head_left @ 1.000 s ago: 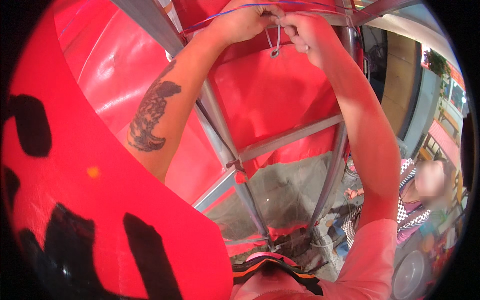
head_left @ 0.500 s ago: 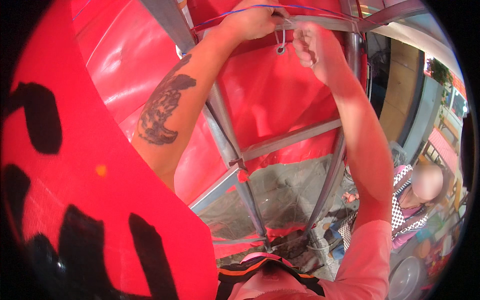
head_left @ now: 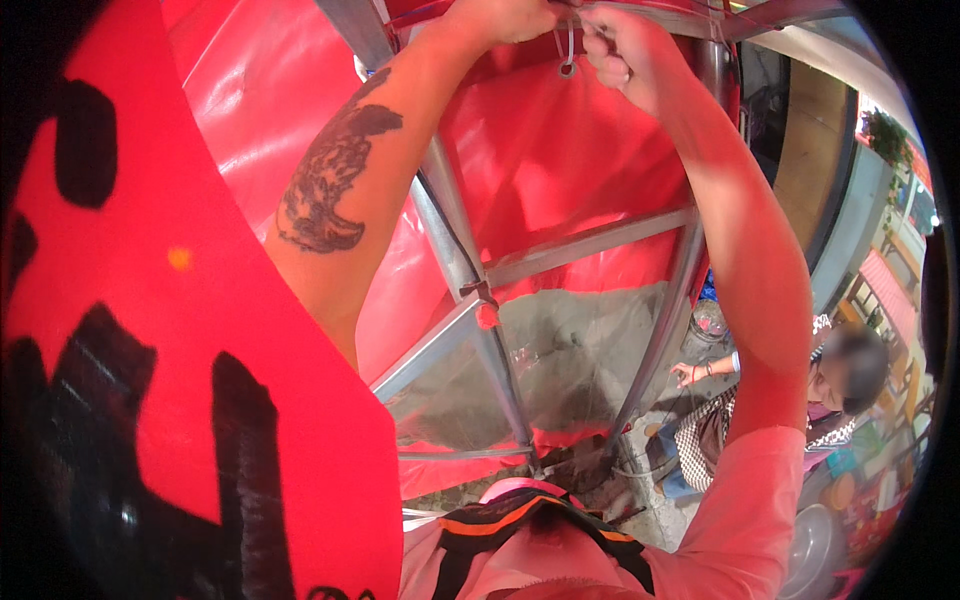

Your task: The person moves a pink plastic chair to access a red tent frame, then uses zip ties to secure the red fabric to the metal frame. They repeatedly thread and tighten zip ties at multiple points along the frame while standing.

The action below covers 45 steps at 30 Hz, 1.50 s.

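Observation:
Both my hands are raised to a metal bar at the top edge of the view. A white plastic cable tie point(head_left: 571, 42) hangs there, looped through a metal eyelet point(head_left: 567, 70) in the red tarpaulin point(head_left: 570, 150). My left hand point(head_left: 512, 16) is closed, its fingertips pinching at the upper part of the tie; the frame edge partly cuts it off. Close beside it on the right, my right hand point(head_left: 628, 55) is curled, thumb and forefinger together at the tie's upper end. The exact grip point is too small to make out.
Grey metal tubes point(head_left: 590, 245) form a frame in front of the tarpaulin, with a clear plastic panel point(head_left: 580, 340) below. A large red sheet with black marks point(head_left: 330, 470) covers the left. At lower right, a person point(head_left: 715, 430) is near a clear basin point(head_left: 815, 540).
My view has shifted, so hands and eyelet sit higher in the picture. My right fingers have drawn closer to the left ones. The person at lower right has bent forward with an arm extended.

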Tool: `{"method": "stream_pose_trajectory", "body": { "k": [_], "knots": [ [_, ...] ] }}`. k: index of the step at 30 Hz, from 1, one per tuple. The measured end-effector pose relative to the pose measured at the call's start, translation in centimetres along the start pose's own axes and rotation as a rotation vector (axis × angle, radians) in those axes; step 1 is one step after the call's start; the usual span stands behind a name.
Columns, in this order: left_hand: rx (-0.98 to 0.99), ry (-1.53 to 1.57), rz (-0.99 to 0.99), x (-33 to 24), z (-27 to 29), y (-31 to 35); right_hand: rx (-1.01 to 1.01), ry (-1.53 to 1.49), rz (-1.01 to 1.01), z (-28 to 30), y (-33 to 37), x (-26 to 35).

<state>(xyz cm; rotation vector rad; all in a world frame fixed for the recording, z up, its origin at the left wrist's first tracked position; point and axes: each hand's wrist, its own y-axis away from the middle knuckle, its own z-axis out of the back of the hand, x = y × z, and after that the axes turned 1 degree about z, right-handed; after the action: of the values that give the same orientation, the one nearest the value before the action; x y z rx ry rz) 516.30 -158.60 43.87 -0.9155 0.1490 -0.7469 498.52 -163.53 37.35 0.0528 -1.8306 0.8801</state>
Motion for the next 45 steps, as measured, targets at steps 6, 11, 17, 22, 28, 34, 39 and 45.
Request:
{"method": "stream_pose_trajectory", "body": {
  "k": [6, 11, 17, 22, 28, 34, 39, 45],
  "knots": [
    [-0.023, -0.018, -0.02, -1.3, 1.1, 0.0, 0.152, -0.06, 0.046, -0.1, -1.0, 0.5],
    [0.016, -0.074, -0.086, -0.3, 1.0, -0.3, 0.063, 0.003, 0.075, 0.1, 0.5, 0.5],
    [0.108, -0.089, 0.162, -1.2, 0.5, -0.2, 0.021, -0.044, 0.081, 0.3, 2.3, 1.1],
    [-0.066, -0.328, -0.055, -3.7, 0.5, 5.0, 0.12, -0.059, 0.104, 1.3, 4.3, -0.1],
    [-0.158, -0.401, -0.215, -5.7, 2.9, 12.0, 0.014, -0.218, 0.094, 1.7, 5.7, -0.8],
    [0.047, -0.204, 0.126, -8.0, 2.8, 12.5, -0.031, 0.315, 0.206, 1.1, 3.6, 0.1],
    [0.195, -0.004, -0.115, -13.1, 1.6, 18.4, -0.125, 0.444, 0.746, -0.9, -0.5, -1.8],
    [0.615, 0.45, -0.096, -23.1, -1.0, 33.6, -0.261, 0.656, 0.643, -1.9, -1.3, -2.3]
  ]
}}
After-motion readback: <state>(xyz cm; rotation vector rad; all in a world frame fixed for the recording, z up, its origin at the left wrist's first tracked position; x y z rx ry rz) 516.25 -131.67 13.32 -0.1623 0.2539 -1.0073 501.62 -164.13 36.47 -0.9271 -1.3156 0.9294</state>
